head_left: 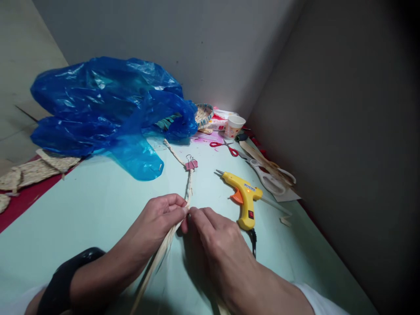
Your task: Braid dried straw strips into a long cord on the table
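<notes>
My left hand point(159, 218) and my right hand point(210, 236) meet at the middle of the pale green table point(98, 205). Both pinch a braid of pale straw strands point(188, 189) at the point where the braided part ends. Loose strands point(154, 267) trail back under my left hand toward me. A pink binder clip point(191, 164) grips the braid farther away, and the braid runs on toward the blue plastic bag point(108, 109). My left wrist wears a black band point(62, 280).
A yellow glue gun point(244, 199) lies just right of my hands, its cord trailing toward me. Behind it lie white scissors point(269, 177), red scissors point(226, 146), a paper cup point(234, 126) and a small woven basket point(203, 114). Woven straw pieces point(33, 170) rest at far left. Walls close the right side.
</notes>
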Available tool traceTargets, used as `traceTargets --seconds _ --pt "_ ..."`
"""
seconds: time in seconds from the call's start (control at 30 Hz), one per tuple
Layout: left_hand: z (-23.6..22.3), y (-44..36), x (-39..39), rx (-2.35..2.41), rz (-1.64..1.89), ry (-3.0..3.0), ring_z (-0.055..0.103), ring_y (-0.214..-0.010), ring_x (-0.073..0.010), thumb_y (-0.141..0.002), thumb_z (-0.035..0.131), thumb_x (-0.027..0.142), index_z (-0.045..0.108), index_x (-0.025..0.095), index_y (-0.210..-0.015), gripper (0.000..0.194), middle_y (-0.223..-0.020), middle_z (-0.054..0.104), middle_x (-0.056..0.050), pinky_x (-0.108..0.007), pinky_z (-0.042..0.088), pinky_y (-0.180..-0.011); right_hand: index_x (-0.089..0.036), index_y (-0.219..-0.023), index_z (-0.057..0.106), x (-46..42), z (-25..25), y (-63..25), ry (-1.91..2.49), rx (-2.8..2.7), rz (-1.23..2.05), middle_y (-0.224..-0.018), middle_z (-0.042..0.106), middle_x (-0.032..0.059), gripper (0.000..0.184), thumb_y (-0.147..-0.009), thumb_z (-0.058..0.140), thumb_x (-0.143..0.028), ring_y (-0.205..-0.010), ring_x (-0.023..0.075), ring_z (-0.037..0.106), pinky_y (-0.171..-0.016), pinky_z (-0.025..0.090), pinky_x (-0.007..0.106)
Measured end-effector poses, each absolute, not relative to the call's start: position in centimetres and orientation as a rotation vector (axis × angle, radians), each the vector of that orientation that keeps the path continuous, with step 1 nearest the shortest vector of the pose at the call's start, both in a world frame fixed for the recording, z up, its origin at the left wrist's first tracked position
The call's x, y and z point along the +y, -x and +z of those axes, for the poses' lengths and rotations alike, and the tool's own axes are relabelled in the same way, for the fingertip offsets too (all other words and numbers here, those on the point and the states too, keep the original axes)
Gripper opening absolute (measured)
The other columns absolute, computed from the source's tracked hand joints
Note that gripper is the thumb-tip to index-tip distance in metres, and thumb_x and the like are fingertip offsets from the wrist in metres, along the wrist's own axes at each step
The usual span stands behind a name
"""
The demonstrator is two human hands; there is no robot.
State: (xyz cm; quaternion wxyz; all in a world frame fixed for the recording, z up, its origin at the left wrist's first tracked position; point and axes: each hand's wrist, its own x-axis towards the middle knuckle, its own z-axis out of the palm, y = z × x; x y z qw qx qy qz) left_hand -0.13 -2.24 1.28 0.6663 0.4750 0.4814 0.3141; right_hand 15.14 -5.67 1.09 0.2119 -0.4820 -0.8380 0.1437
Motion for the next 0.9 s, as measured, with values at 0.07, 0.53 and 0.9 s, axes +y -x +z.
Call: traceTargets --seconds 0.07,0.53,0.9 --pt "1.4 0.1 -2.2 1.089 0.719 -1.086 0.046 -0.056 -0.0111 -0.08 0.055 0.026 0.054 0.018 -0.063 0.019 -0.057 0.054 0.003 -0.024 0.032 -0.055 -0.015 -0.089 0.057 -5.7 1.4 -15.0 1.329 -2.195 0.571 -0.081 0.06 0.0065 0.019 -0.081 0.043 -0.005 -0.068 0.0155 0.053 -0.062 0.039 0.026" --pt "1.4 0.0 -2.2 1.116 0.718 -1.106 0.055 -0.063 -0.0141 -0.08 0.058 0.031 0.056 0.017 -0.074 0.016 -0.061 0.064 0.0 -0.026 0.035 -0.06 -0.019 -0.083 0.068 -4.2 1.9 -15.4 1.372 -1.667 1.22 -0.077 0.071 -0.0007 0.018 -0.091 0.052 -0.022 -0.072 0.0121 0.063 -0.069 0.044 0.022" --pt "0.5 0.7 -2.0 1.081 0.684 -1.103 0.045 -0.055 -0.0103 -0.085 0.057 0.038 0.057 0.017 -0.074 0.024 -0.061 0.056 0.002 -0.023 0.03 -0.053 -0.018 -0.087 0.058 -4.1 2.2 -15.8 1.47 -1.789 0.994 -0.072 0.066 -0.002 0.003 -0.087 0.057 -0.016 -0.063 0.0105 0.055 -0.059 0.037 0.021"
